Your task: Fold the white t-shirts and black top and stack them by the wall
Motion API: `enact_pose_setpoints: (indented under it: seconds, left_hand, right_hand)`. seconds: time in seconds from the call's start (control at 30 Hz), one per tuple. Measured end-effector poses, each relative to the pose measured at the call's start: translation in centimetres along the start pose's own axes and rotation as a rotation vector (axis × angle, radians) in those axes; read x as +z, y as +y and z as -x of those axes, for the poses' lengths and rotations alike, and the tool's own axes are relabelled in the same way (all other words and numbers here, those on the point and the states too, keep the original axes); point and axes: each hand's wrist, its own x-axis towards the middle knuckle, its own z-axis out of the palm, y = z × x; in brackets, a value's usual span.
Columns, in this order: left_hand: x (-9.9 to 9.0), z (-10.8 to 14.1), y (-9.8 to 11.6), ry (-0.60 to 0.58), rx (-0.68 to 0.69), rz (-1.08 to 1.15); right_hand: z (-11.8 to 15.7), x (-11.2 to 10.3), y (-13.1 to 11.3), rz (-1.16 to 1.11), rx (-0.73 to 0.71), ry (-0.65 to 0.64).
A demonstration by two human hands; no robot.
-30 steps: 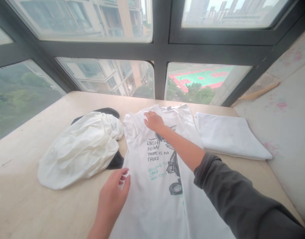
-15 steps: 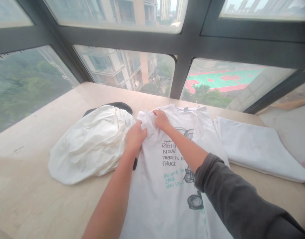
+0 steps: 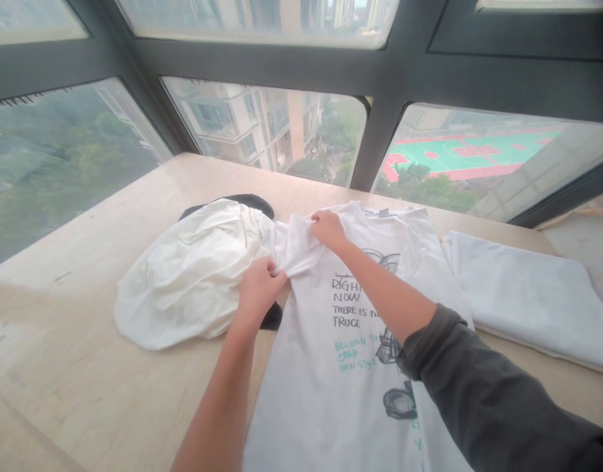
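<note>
A white T-shirt (image 3: 306,380) with black and green lettering and drawings lies spread on the pale ledge, its collar toward the window. My left hand (image 3: 262,286) pinches the lower edge of the shirt's left sleeve. Farther up, near the shoulder, my right hand (image 3: 327,229) is closed on the same sleeve, and my right forearm crosses over the print. Between the two hands the sleeve fabric is stretched out. A crumpled cream-white cloth item (image 3: 188,275) lies directly left of the shirt, with black parts (image 3: 255,202) showing from beneath it.
Folded white cloth (image 3: 532,295) lies to the right of the shirt. Dark window frames (image 3: 262,65) and glass rise behind the stone ledge (image 3: 85,341). Buildings, trees and a sports court appear outside.
My left hand has moved down and left with the sleeve edge, away from my right hand, and the sleeve is now spread wider. The view has shifted slightly, moving the scene right.
</note>
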Motion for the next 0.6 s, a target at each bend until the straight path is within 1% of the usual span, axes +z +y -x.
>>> enact_pose_setpoints:
  seconds: [0.03,0.1,0.17,0.2,0.27,0.33,0.4,0.5,0.53,0.6]
  left_hand:
    - [0.1,0.0,-0.1,-0.011,-0.022,0.057]
    - [0.4,0.0,-0.4,-0.011,-0.046,0.135]
    - [0.8,-0.2,-0.8,0.001,-0.055,0.167]
    - [1.0,-0.3,-1.0,0.005,-0.057,0.183]
    - [1.4,-0.5,-1.4,0.012,-0.057,0.214]
    - [1.7,-0.6,-1.7,0.024,-0.059,0.234]
    - [1.9,-0.7,-1.9,0.041,-0.064,0.258]
    - [1.9,-0.6,-2.0,0.054,-0.076,0.326]
    - [1.9,-0.6,-2.0,0.053,-0.078,0.347]
    - [1.7,-0.4,-1.9,0.05,-0.078,0.366]
  right_hand:
    - [-0.4,-0.3,-0.8,-0.002,-0.016,0.0]
    - [-1.3,-0.6,-2.5,0.012,-0.117,-0.019]
    - [-2.0,-0.6,-4.3,0.058,-0.226,-0.114]
    - [-2.3,-0.4,-5.0,0.084,-0.256,-0.176]
    - [-2.8,0.0,-6.3,0.121,-0.255,-0.282]
    - [-3.2,0.3,-7.2,0.129,-0.241,-0.333]
    - [-3.5,0.3,-7.9,0.123,-0.256,-0.37]
    - [-3.9,-0.6,-8.8,0.104,-0.317,-0.413]
    - [-4.0,-1.0,-9.1,0.09,-0.343,-0.41]
    - [-4.1,-1.8,-9.5,0.014,-0.405,-0.346]
